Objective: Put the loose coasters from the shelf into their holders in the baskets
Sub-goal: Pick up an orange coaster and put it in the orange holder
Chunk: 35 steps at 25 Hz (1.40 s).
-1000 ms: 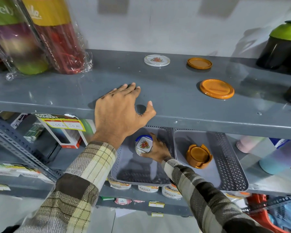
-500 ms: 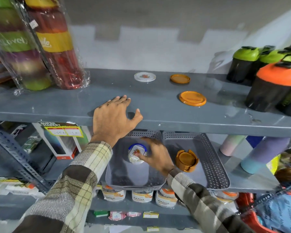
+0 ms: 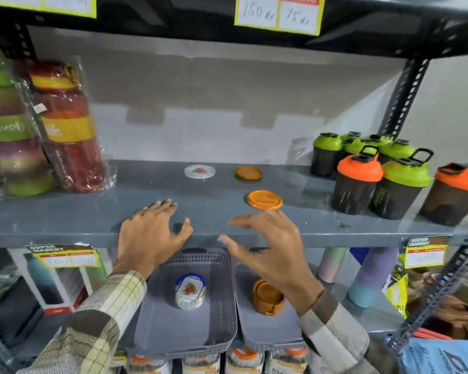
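Observation:
On the grey shelf (image 3: 65, 220) lie a white flowered coaster (image 3: 199, 171) and two orange coasters, one at the back (image 3: 248, 173) and one nearer (image 3: 264, 200). Below, the left grey basket (image 3: 222, 306) holds a white flowered holder (image 3: 190, 291) with coasters in it. The right grey basket (image 3: 268, 336) holds an orange holder (image 3: 268, 296). My left hand (image 3: 150, 234) rests flat on the shelf's front edge, holding nothing. My right hand (image 3: 268, 245) hangs in front of the shelf edge, fingers spread and empty, just below the nearer orange coaster.
Wrapped stacks of coloured containers (image 3: 38, 130) stand at the shelf's left. Shaker bottles with green and orange lids (image 3: 376, 179) crowd the right. Pastel bottles (image 3: 373, 276) stand right of the baskets. A perforated upright (image 3: 405, 93) and an upper shelf with price tags (image 3: 277, 13) frame the space.
My right hand has let go of the white holder in the left basket and risen to the shelf edge, empty. The view has tilted upward. My left hand has stayed on the shelf.

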Motion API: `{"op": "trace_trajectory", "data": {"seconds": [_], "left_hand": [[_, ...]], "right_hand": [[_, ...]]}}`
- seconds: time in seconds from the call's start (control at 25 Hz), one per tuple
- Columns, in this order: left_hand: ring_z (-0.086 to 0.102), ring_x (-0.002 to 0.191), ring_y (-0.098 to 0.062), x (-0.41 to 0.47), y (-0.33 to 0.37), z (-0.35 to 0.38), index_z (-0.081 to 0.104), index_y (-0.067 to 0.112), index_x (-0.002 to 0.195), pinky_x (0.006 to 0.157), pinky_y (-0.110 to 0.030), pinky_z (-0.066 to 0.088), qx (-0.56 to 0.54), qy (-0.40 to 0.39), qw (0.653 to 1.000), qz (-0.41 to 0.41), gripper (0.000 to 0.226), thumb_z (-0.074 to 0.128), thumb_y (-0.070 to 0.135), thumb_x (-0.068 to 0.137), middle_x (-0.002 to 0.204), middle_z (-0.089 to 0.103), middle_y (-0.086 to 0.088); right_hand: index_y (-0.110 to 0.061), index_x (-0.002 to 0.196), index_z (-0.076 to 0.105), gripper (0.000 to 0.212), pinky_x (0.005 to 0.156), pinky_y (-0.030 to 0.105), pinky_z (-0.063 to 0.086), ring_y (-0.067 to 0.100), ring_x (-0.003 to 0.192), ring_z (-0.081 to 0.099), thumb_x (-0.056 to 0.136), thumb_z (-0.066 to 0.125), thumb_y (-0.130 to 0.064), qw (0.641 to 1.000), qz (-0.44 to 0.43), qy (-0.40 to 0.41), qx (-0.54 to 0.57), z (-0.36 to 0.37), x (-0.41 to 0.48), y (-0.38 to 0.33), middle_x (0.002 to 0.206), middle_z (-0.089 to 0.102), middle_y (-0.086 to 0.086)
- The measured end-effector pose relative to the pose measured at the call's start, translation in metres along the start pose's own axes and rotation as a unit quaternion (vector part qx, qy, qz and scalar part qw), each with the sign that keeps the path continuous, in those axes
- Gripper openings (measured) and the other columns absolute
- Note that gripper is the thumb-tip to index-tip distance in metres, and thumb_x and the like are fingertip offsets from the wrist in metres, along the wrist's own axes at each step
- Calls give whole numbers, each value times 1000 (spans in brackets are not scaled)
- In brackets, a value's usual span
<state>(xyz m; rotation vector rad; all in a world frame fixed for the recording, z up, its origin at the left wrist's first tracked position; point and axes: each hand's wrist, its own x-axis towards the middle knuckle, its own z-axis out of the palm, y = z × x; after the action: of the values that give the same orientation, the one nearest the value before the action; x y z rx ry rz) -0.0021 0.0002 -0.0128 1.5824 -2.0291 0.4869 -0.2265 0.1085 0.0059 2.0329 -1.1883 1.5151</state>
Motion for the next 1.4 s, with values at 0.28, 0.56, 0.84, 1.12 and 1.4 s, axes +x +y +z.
{"op": "trace_trajectory", "data": {"seconds": [0.28, 0.56, 0.84, 1.12, 1.4], "left_hand": [[63, 112, -14, 0, 1, -2, 72, 25, 116, 79, -31, 53, -4, 13, 1000, 5, 62, 38, 63, 82, 124, 66, 7], [64, 112, -13, 0, 2, -4, 73, 26, 115, 79, -32, 53, -7, 10, 1000, -4, 62, 38, 64, 80, 124, 66, 8], [63, 114, -14, 0, 3, -4, 74, 22, 114, 83, -33, 52, -18, 15, 1000, -1, 62, 39, 61, 80, 123, 67, 5], [62, 116, -14, -1, 2, -5, 72, 23, 117, 85, -33, 52, -14, 9, 1000, 0, 62, 39, 62, 81, 125, 66, 6], [63, 112, -13, 0, 1, -2, 74, 23, 114, 82, -32, 53, -15, 15, 1000, -1, 63, 39, 63, 81, 122, 67, 6]], "right_hand": [[-43, 117, 62, 39, 89, 26, 45, -8, 97, 51, 82, 79, -50, 990, 131, -28, -44, -15, 49, 53, 107, 56, -48], [-36, 152, 25, 105, 104, 43, 36, 26, 132, 49, 69, 75, -75, 939, 283, -163, -111, 14, 50, 98, 136, 59, 0], [-28, 151, 19, 106, 107, 50, 32, 33, 130, 53, 73, 74, -73, 921, 309, -196, -134, 24, 40, 114, 120, 68, 7], [-28, 131, 28, 90, 92, 38, 29, 29, 116, 58, 69, 85, -60, 936, 299, -157, -95, 21, 39, 110, 99, 59, -5], [-45, 112, 22, 90, 95, 35, 35, -2, 105, 45, 54, 85, -71, 973, 220, -56, -38, -11, 42, 62, 115, 47, -16]]}}
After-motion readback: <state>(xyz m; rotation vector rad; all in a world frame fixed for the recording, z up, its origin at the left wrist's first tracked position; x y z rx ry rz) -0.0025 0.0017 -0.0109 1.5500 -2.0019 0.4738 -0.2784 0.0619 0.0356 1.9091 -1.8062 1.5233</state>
